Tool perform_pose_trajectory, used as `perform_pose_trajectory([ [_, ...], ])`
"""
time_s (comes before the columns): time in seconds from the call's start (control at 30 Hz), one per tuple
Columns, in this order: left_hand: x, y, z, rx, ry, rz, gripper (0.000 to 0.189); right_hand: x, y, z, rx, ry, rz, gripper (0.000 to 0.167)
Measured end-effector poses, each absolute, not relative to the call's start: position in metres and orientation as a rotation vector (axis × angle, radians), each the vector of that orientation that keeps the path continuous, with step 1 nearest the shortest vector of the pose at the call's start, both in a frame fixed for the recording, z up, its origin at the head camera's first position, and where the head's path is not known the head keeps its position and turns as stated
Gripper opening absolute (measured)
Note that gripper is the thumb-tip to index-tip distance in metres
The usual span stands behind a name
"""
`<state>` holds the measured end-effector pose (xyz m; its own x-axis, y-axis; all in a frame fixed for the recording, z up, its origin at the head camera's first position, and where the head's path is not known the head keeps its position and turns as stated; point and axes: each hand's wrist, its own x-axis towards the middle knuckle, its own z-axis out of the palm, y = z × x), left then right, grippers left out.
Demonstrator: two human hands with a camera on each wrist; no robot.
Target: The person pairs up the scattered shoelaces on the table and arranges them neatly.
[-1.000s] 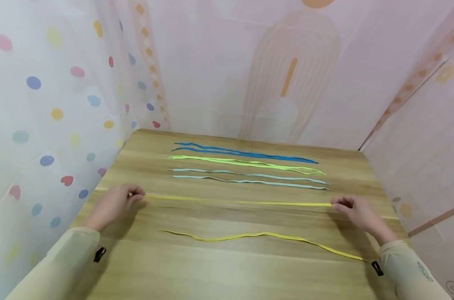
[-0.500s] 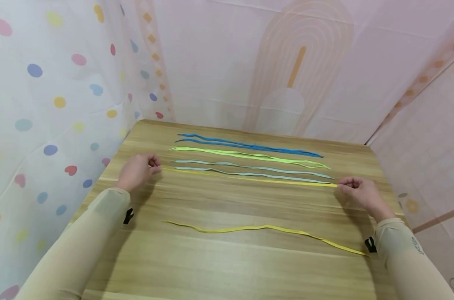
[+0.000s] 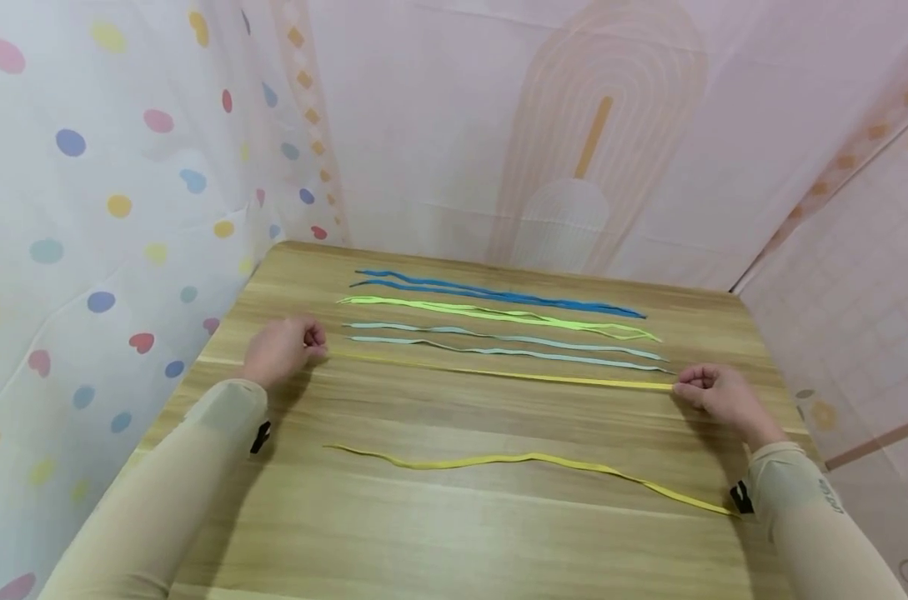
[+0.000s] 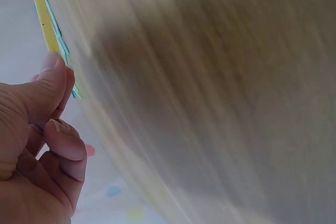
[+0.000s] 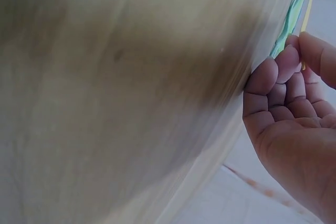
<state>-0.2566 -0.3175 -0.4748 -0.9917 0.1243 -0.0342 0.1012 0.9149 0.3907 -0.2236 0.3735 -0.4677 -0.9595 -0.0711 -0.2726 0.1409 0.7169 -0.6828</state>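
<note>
A flat yellow shoelace is stretched nearly straight between my two hands, just in front of the pale blue laces. My left hand pinches its left end between thumb and forefinger; in the left wrist view the yellow lace runs up from the fingertips. At the other end, my right hand pinches the lace, with a short yellow tip poking out past the fingers in the right wrist view. A second yellow shoelace lies in a loose wave on the table nearer to me, touched by neither hand.
Behind the held lace, rows of shoelaces lie roughly parallel: two pale blue ones, bright yellow-green ones and blue ones farthest back. The wooden table meets a patterned curtain at its back edge.
Both hands have carried the taut yellow lace away from me, up against the pale blue laces, then slightly back toward me. The head view has tilted a little. The loose yellow lace stays put.
</note>
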Motion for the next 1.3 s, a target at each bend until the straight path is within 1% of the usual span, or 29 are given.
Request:
perform_pose_trajectory([
  [0.17,-0.256,-0.311,-0.478,0.211,3.042,0.577,0.014,-0.222,0.37,-0.472,0.015,2.707,-1.039,0.034],
  [0.6,-0.256,-0.305,-0.479,0.284,3.024,0.595,0.017,-0.216,0.368,-0.474,-0.061,2.797,-0.892,0.019],
  [0.7,-0.254,-0.311,-0.48,0.28,3.011,0.615,0.016,-0.213,0.37,-0.472,-0.077,2.802,-0.875,0.02],
  [0.77,-0.25,-0.317,-0.48,0.263,3.003,0.627,0.014,-0.211,0.374,-0.47,-0.074,2.8,-0.864,0.025],
  [0.93,-0.235,-0.336,-0.476,0.216,3.001,0.655,0.01,-0.199,0.393,-0.465,-0.025,2.813,-0.834,0.036],
  [1.1,-0.216,-0.346,-0.475,0.274,2.982,0.654,0.007,-0.181,0.42,-0.46,0.025,2.833,-0.835,0.039],
  [1.17,-0.206,-0.345,-0.475,0.321,2.943,0.642,0.009,-0.174,0.429,-0.458,0.017,2.828,-0.835,0.038],
  [1.3,-0.182,-0.337,-0.475,0.42,2.864,0.611,0.025,-0.165,0.438,-0.453,-0.065,2.827,-0.741,0.031],
])
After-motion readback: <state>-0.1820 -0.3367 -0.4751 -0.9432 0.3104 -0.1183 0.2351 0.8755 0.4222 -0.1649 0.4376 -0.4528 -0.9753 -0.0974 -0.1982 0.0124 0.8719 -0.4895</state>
